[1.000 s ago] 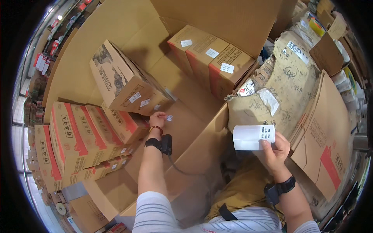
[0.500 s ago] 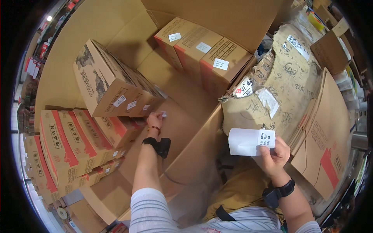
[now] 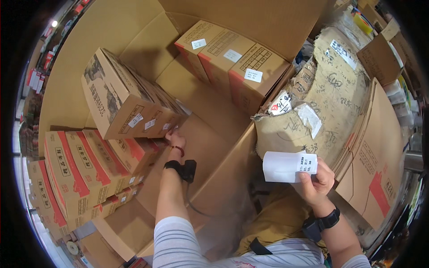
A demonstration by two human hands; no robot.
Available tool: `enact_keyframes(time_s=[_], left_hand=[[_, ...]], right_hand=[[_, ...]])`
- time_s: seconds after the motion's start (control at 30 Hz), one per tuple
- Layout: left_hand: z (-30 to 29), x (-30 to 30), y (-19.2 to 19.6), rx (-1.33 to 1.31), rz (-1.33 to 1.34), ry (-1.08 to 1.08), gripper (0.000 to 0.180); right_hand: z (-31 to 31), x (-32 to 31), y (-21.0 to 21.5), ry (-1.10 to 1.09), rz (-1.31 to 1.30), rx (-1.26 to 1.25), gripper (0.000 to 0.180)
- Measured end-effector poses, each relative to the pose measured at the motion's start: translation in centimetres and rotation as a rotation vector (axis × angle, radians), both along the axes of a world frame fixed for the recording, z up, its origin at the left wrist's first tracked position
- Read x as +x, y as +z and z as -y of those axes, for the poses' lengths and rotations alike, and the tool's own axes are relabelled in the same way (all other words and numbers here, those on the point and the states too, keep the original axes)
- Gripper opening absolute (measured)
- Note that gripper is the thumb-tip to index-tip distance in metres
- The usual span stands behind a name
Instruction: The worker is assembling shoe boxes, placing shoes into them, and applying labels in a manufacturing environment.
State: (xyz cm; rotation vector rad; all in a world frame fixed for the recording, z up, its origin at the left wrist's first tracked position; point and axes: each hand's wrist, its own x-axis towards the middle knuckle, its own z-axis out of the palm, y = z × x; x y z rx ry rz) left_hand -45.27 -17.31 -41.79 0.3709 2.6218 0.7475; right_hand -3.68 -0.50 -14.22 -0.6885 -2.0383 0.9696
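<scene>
My left hand (image 3: 175, 139) reaches into a large open carton (image 3: 216, 174). Its fingers are pinched together at the end of the last shoe box in a tilted row of brown shoe boxes (image 3: 114, 96). A small white sticker (image 3: 175, 128) barely shows at the fingertips, mostly hidden by them. Other boxes in that row carry a white sticker (image 3: 135, 119) on their ends. Held out at the right, my right hand (image 3: 318, 182) grips a white strip of label paper (image 3: 283, 167) between thumb and fingers, printed at its right end.
Red-and-brown shoe boxes (image 3: 71, 161) stand stacked at the left. More labelled boxes (image 3: 232, 56) sit at the carton's far side. A worn, handwritten-on carton (image 3: 330, 89) and flattened cardboard (image 3: 371, 156) lie at the right. A cable (image 3: 201, 212) trails from my left wrist.
My left hand has shifted slightly left and up with the sticker, to the last box's end in the row. The right hand with the label strip has stayed nearly still.
</scene>
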Motion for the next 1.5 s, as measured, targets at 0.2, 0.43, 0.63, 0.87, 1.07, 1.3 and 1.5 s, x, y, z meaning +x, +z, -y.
enact_keyframes(time_s=[0.2, 0.43, 0.63, 0.87, 1.07, 1.3, 1.5], left_hand=[[-1.5, 1.5, 2.0, -0.103, 0.028, 0.142, 0.047], [0.8, -1.6, 4.3, 0.304, 0.115, 0.161, 0.028], [0.9, -2.2, 4.6, 0.227, 0.004, 0.080, 0.034], [1.8, -3.8, 2.0, -0.099, 0.152, -0.275, 0.061], [-0.4, -2.2, 1.8, -0.148, 0.177, -0.275, 0.065], [3.0, -4.4, 7.4, 0.223, 0.489, -0.117, 0.021], [3.3, 0.0, 16.6, 0.906, 0.059, -0.062, 0.013]], right_hand=[[-0.2, 0.2, -0.5, -0.028, 0.043, -0.024, 0.014], [-0.2, -0.3, 0.2, -0.035, -0.005, -0.001, 0.014], [0.1, -0.4, 0.1, -0.027, 0.009, -0.020, 0.014], [0.3, -0.4, 0.3, -0.022, -0.027, -0.020, 0.014], [-0.3, -0.1, 0.0, -0.022, 0.016, -0.019, 0.015], [0.0, -0.4, 0.0, 0.018, -0.003, -0.021, 0.015], [0.1, 0.3, 0.1, -0.038, -0.014, -0.017, 0.014]])
